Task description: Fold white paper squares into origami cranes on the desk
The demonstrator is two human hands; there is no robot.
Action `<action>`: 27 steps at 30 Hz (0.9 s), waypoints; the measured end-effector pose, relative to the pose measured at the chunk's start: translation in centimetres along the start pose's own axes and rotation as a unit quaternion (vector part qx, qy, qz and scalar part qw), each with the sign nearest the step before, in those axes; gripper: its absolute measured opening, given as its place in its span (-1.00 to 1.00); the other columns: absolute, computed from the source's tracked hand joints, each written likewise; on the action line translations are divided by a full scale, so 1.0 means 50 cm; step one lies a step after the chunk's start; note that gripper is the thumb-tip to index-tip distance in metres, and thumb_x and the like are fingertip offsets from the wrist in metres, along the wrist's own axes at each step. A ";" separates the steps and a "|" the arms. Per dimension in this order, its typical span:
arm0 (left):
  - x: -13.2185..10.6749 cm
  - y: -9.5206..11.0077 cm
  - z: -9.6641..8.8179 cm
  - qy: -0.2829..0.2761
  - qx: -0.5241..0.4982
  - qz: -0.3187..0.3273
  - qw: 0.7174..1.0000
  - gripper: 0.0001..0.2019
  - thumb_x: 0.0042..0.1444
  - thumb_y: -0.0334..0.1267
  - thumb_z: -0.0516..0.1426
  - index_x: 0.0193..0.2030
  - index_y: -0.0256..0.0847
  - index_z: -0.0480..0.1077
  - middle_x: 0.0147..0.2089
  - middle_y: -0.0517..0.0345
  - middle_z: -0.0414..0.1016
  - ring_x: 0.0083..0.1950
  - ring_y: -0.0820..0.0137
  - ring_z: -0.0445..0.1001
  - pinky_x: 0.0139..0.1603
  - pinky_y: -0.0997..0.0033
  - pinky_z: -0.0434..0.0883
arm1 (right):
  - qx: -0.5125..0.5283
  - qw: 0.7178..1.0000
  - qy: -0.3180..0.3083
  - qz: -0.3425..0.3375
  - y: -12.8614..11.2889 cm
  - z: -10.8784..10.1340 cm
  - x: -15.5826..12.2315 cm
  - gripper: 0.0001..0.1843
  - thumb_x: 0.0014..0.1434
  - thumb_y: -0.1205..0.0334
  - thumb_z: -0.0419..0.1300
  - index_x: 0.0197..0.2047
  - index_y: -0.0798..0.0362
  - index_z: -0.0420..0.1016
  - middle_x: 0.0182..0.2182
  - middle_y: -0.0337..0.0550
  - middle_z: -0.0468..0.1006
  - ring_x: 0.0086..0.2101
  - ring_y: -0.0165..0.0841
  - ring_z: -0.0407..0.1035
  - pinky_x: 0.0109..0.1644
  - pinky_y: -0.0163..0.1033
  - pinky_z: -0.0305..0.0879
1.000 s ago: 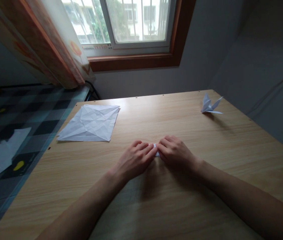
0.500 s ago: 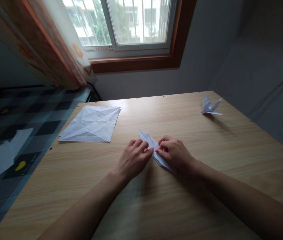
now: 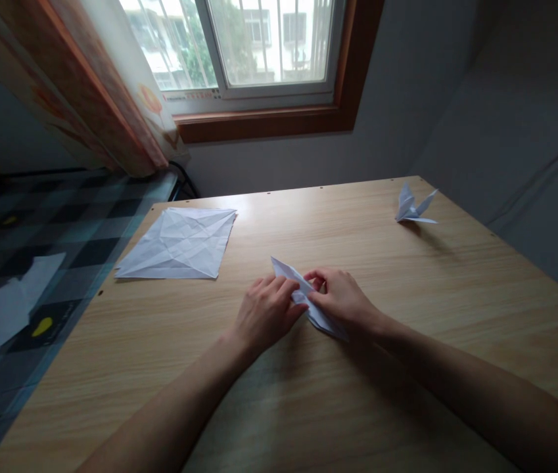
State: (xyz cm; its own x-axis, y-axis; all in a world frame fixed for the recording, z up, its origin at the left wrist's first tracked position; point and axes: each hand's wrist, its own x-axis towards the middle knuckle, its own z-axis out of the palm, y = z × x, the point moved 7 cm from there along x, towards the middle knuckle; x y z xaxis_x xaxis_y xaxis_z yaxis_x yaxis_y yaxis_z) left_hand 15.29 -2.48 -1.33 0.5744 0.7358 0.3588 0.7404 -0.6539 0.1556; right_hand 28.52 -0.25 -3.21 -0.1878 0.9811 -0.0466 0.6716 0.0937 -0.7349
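A narrow, pointed piece of folded white paper point(image 3: 325, 320) lies slantwise on the wooden table, one tip toward the window and the other toward me. My left hand point(image 3: 269, 307) grips its left edge near the middle, thumb and fingers closed on the paper. From the other side my right hand point(image 3: 340, 295) pinches the right edge between thumb and fingers. The fingertips of both hands cover part of the folds there.
Creased, unfolded white paper point(image 3: 180, 243) lies flat at the table's left. A folded paper crane point(image 3: 413, 207) stands near the far right corner. Beyond the left edge of the table point(image 3: 160, 341), a white paper scrap point(image 3: 7, 312) rests on checked cloth point(image 3: 91, 217). A window is behind.
My right fingers have shifted slightly left and away from me along the paper, and the left thumb has moved a little to the right. Both hands keep hold of it.
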 end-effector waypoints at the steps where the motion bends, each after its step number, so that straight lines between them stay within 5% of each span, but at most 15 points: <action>1: 0.000 -0.003 -0.002 0.007 0.002 -0.013 1.000 -0.76 0.14 -0.06 0.21 -0.24 -0.19 0.37 -0.30 0.10 0.48 -0.26 0.26 0.43 -0.21 0.29 0.30 | 0.009 1.000 0.011 0.003 0.000 -0.001 -0.001 -0.65 -0.07 0.44 0.21 -0.17 0.05 0.59 -0.44 -0.23 0.57 -0.41 -0.36 0.41 -0.32 -0.31 0.23; 6: -0.002 -0.032 -0.012 0.036 -0.029 -0.102 0.994 -0.67 0.04 0.00 0.26 -0.30 -0.18 0.27 -0.31 0.11 0.41 -0.26 0.24 0.40 -0.26 0.29 0.30 | 0.117 0.989 0.087 0.000 0.006 -0.007 -0.006 -0.74 -0.04 0.37 0.24 -0.21 0.07 0.60 -0.50 -0.25 0.53 -0.47 -0.40 0.38 -0.35 -0.31 0.25; 10: -0.007 -0.062 -0.014 0.060 -0.149 -0.210 0.964 -0.64 -0.01 -0.04 0.28 -0.27 -0.18 0.24 -0.33 0.17 0.38 -0.33 0.33 0.37 -0.34 0.36 0.27 | 0.289 0.949 0.124 -0.020 0.014 -0.003 -0.006 -0.77 -0.03 0.23 0.30 -0.25 0.09 0.56 -0.53 -0.29 0.47 -0.51 -0.42 0.37 -0.42 -0.32 0.28; 13: -0.011 -0.067 0.001 0.076 -0.313 -0.263 0.909 -0.68 0.01 -0.09 0.27 -0.27 -0.18 0.23 -0.41 0.25 0.37 -0.44 0.43 0.34 -0.42 0.44 0.23 | 0.397 0.909 0.126 -0.004 0.019 0.008 -0.008 -0.70 -0.08 0.14 0.37 -0.29 0.10 0.49 -0.54 -0.29 0.46 -0.51 -0.41 0.40 -0.44 -0.32 0.32; 15: -0.010 -0.061 0.016 0.091 -0.444 -0.272 0.849 -0.69 0.00 -0.15 0.27 -0.30 -0.17 0.20 -0.45 0.30 0.36 -0.48 0.48 0.33 -0.45 0.48 0.23 | 0.439 0.890 0.122 0.018 0.020 0.018 -0.011 -0.66 -0.11 0.11 0.40 -0.31 0.08 0.44 -0.54 -0.27 0.49 -0.52 -0.39 0.41 -0.44 -0.30 0.35; 20: -0.007 -0.055 0.032 0.144 -0.637 -0.274 0.706 -0.65 -0.09 -0.30 0.31 -0.37 -0.18 0.15 -0.49 0.36 0.36 -0.48 0.56 0.36 -0.43 0.57 0.26 | 0.457 0.881 0.121 -0.022 0.000 0.019 -0.019 -0.69 -0.06 0.06 0.35 -0.34 0.05 0.41 -0.36 -0.16 0.58 -0.43 -0.35 0.47 -0.37 -0.26 0.41; 23: -0.007 -0.061 0.031 0.158 -0.664 -0.277 0.677 -0.63 -0.11 -0.30 0.34 -0.34 -0.18 0.17 -0.46 0.33 0.43 -0.46 0.55 0.41 -0.39 0.56 0.33 | 0.412 0.900 0.129 -0.056 -0.010 0.012 -0.022 -0.77 0.09 0.06 0.21 -0.37 0.06 0.49 -0.33 -0.15 0.58 -0.34 -0.34 0.48 -0.27 -0.26 0.43; 27: -0.012 -0.071 0.038 0.150 -0.665 -0.300 0.668 -0.54 -0.11 -0.21 0.36 -0.20 -0.16 0.17 -0.42 0.26 0.52 -0.42 0.43 0.50 -0.36 0.46 0.39 | 0.402 0.907 0.114 -0.048 -0.011 0.015 -0.024 -0.81 0.09 0.11 0.22 -0.34 0.06 0.52 -0.47 -0.23 0.56 -0.46 -0.39 0.43 -0.40 -0.32 0.38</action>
State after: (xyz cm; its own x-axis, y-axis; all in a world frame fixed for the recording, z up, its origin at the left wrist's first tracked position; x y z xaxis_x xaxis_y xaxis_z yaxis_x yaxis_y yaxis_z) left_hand 12.96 -0.28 -3.85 0.0702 0.9975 0.0028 -0.2726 0.0164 0.9620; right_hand 27.84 -1.63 -3.26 -0.0032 0.9932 0.1165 -0.0979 0.1156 -0.9885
